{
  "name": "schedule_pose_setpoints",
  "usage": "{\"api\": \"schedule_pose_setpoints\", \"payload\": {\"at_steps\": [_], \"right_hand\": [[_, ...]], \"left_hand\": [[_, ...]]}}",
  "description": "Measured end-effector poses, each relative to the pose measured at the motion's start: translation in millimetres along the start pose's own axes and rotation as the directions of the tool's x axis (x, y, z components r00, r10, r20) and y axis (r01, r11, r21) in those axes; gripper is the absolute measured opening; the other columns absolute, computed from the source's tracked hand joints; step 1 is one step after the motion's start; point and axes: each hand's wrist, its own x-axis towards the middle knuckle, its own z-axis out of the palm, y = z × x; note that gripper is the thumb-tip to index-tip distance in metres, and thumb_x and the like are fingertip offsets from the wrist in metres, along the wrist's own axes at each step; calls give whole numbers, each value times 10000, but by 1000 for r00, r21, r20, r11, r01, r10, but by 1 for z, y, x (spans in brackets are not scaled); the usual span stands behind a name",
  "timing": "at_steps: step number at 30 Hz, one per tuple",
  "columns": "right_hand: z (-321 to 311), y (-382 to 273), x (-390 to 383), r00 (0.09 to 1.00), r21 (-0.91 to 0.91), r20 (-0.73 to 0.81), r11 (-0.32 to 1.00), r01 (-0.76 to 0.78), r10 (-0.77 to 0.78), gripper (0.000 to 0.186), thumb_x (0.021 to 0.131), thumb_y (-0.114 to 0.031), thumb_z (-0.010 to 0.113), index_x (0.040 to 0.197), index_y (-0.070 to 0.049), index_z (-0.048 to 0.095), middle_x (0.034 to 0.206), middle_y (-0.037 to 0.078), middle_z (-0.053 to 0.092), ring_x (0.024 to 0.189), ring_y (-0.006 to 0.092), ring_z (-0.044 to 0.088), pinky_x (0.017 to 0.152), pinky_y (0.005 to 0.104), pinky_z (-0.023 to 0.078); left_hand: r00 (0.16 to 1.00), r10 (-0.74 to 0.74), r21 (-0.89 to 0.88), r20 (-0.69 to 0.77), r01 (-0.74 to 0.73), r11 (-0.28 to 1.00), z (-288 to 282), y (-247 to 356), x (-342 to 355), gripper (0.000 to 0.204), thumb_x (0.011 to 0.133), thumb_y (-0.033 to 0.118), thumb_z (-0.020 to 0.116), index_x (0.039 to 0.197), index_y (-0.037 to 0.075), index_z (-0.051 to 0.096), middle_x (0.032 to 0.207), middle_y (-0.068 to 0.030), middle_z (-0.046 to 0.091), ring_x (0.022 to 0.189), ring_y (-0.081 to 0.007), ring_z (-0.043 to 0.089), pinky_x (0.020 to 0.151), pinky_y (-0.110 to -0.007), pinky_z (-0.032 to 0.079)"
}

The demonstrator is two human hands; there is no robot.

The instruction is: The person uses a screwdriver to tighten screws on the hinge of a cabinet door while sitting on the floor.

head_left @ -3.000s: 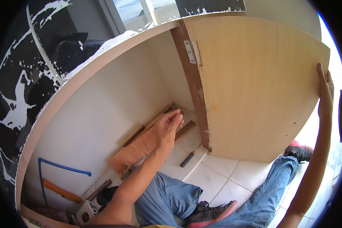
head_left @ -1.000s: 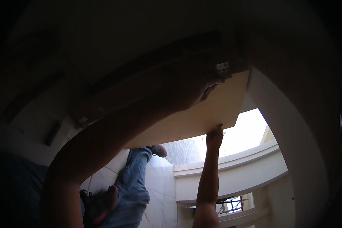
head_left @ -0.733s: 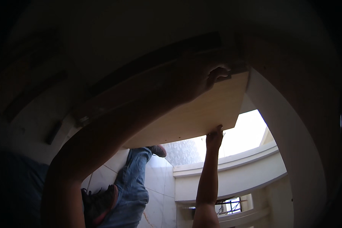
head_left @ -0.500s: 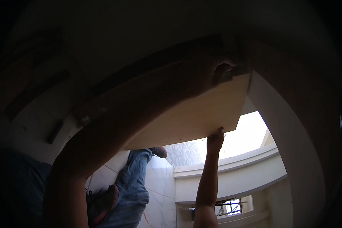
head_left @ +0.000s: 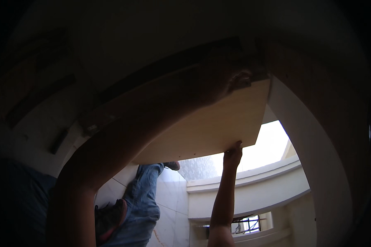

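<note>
A pale wooden panel (head_left: pixel 210 125), perhaps a cabinet door, slants across the middle, with small dark marks along its lower edge. My right hand (head_left: pixel 233 154) grips that lower edge near the panel's right corner. Across the panel's upper side reaches my left arm, and my left hand (head_left: pixel 236 79) is at the upper edge in deep shade. Its fingers are curled beside a small metal piece (head_left: pixel 245 84), possibly a hinge; what they hold, if anything, is too dark to make out.
Right of the panel rises a pale upright board (head_left: pixel 305 123). My jeans (head_left: pixel 142 201) and a dark shoe (head_left: pixel 111 218) are below on the white tiled floor (head_left: pixel 171 193). A curved white ledge (head_left: pixel 247 179) stands before a bright opening. Dark shelf-like edges (head_left: pixel 169 66) lie above.
My left hand's fingers have moved slightly lower, toward the small metal piece. My right hand keeps its grip on the panel, which has barely shifted.
</note>
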Motion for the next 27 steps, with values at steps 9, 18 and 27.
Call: {"api": "schedule_pose_setpoints", "payload": {"at_steps": [9,18,27], "right_hand": [[1,-4,-17,999,70,-41,997,-8,11,573,995,-333,652,1426,-25,434,1369,104,540,1293,261,507,1066,446,437],[2,-4,-19,1000,53,-30,999,1,0,614,981,-347,670,1446,-31,424,1389,111,527,1292,270,509,1077,447,429],[-5,-2,-16,999,37,-45,999,-9,10,632,974,-358,669,1455,-34,419,1399,110,524,1315,288,490,1101,473,402]], "left_hand": [[1000,6,99,-15,-4,995,-4,11,-3,119,821,174,802,898,98,752,860,-81,687,854,-266,670,781,-409,548],[997,-53,162,56,43,986,-6,16,-6,82,833,193,787,877,126,771,870,-50,694,884,-249,661,859,-425,518],[998,4,156,67,-15,988,0,9,-13,86,867,208,762,912,137,776,952,-60,717,898,-259,670,864,-427,531]]}}
